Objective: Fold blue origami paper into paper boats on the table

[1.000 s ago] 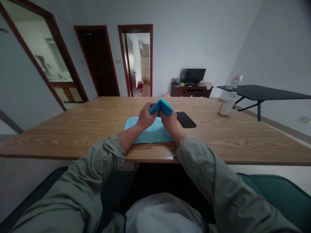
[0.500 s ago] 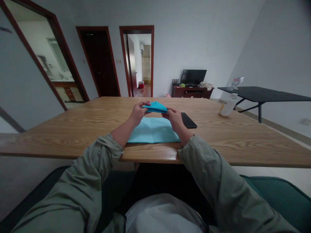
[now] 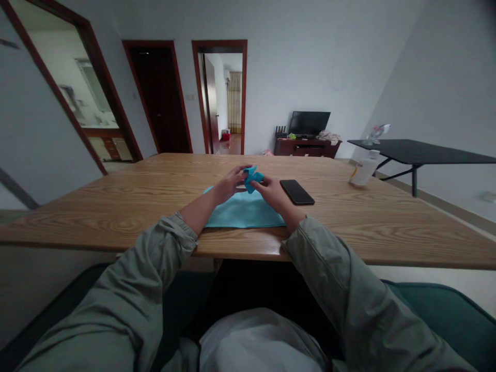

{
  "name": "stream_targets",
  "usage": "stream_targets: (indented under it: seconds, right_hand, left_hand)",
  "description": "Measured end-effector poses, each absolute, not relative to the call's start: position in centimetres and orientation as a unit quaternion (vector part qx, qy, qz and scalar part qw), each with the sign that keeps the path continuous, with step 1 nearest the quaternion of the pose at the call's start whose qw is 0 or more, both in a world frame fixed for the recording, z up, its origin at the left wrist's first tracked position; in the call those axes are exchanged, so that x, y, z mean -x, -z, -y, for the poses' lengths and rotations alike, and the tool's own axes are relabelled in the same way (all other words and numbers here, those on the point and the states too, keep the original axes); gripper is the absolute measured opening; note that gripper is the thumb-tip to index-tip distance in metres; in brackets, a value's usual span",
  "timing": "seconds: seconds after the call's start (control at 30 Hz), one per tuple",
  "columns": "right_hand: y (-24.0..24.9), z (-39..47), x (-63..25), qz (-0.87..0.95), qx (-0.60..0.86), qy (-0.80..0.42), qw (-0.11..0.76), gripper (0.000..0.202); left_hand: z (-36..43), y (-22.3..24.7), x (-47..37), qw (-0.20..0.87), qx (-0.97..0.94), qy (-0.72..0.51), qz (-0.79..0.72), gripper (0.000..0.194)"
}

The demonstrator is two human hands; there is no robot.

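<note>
Both hands meet above the middle of the wooden tabletop (image 3: pixel 127 206), with a small blue folded piece (image 3: pixel 252 181) held between them. The left hand (image 3: pixel 230 186) grips its left side, fingers reaching around toward the far face; the right hand (image 3: pixel 273 193) pinches its right side, the thumb lying along the near face. The piece looks creased and pointed, with flaps sticking up and down, though its exact form is too small to make out. Under the hands and forearms a paler blue sheet (image 3: pixel 246 213) lies flat near the front edge, partly covered by them. Just right of the right hand, a black phone (image 3: pixel 297 192) rests on the wood, and farther right stands a whitish container (image 3: pixel 363 170) with a yellow-orange mark. Beyond that is a black table (image 3: pixel 426 151) bearing a clear object (image 3: pixel 375 134). Against the far wall, a television (image 3: pixel 309 123) sits on a dark reddish cabinet (image 3: pixel 304 148), with pale cloth (image 3: pixel 329 137) heaped at its right end.
</note>
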State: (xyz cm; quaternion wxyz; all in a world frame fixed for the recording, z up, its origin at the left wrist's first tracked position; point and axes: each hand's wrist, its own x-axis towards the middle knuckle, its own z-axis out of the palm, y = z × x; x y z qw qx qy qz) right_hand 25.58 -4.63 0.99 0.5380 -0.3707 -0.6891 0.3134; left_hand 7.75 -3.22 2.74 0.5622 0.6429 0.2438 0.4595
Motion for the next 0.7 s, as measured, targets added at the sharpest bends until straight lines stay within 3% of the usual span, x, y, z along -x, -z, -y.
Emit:
stream_targets:
  seconds: [0.2,0.37,0.47,0.57,0.7]
  right_hand:
    - [-0.8,4.4,-25.5,0.654,0.342,-0.366,0.567,0.045]
    - [-0.8,3.8,-25.8,0.636,0.377,-0.300,0.603,0.038]
    - [-0.8,3.7,-26.0,0.647,0.421,-0.221,0.596,0.030]
    - [-0.9,4.2,-25.9,0.681,0.437,-0.156,0.567,0.024]
    - [-1.3,5.4,-25.3,0.730,0.424,-0.132,0.520,0.020]
  left_hand:
    - [3.3,-2.6,-7.8,0.539,-0.644,-0.486,-0.242,0.066]
    - [2.2,-2.1,-8.2,0.468,-0.618,-0.542,-0.323,0.071]
    - [1.4,-1.6,-8.1,0.404,-0.643,-0.547,-0.354,0.060]
    - [1.0,-1.3,-7.8,0.298,-0.704,-0.529,-0.370,0.035]
    - [1.4,-1.6,-7.8,0.151,-0.762,-0.496,-0.387,0.016]
